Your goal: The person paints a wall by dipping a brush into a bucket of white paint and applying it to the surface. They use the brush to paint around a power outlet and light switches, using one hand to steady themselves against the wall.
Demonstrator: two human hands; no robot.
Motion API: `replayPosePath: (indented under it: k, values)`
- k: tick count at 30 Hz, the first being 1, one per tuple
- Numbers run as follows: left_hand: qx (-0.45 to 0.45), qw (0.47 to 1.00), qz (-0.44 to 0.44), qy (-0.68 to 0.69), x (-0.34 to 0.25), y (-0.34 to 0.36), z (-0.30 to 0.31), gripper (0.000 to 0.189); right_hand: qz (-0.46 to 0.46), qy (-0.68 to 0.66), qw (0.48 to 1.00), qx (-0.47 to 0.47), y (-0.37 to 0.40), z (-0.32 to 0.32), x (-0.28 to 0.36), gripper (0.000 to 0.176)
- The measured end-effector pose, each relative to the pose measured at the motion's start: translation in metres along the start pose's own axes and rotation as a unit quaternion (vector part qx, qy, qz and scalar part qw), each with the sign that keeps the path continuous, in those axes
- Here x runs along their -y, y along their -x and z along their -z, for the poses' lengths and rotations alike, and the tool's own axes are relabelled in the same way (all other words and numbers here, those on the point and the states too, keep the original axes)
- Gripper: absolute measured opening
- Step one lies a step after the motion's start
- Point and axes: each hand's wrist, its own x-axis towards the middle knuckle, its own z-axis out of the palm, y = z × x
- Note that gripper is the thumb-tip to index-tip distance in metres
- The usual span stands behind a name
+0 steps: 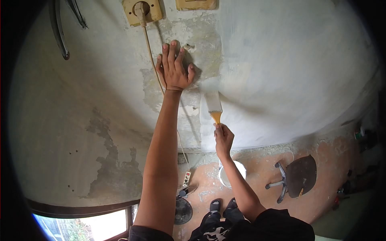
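My left hand (175, 70) lies flat against the wall (273, 60), fingers spread, on a patch of worn grey plaster. A cable (150, 52) runs down beside and behind it from a plug in a socket (141, 11). My right hand (223, 137) grips the yellow handle of a wide paintbrush (214, 102). The white-coated bristles point up and appear to touch the wall, at the border between bare plaster and fresh white paint. Below that hand, a white bucket (226, 180) stands on the floor, partly hidden by my right forearm.
A swivel chair (301, 176) is on the floor to the right. A power strip (186, 178) and a dark round object (183, 211) sit near my feet. A second socket plate (196, 4) is higher up. A window (86, 227) shows at lower left.
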Motion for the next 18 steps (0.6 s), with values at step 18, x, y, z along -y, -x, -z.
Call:
replayPosePath:
  k: [18]
  values:
    - [-0.008, 1.0, 0.005, -0.004, -0.001, 0.001, 0.001, 0.046, -0.005, -0.011, 1.0, -0.011, -0.003, -0.006, 0.03, 0.02]
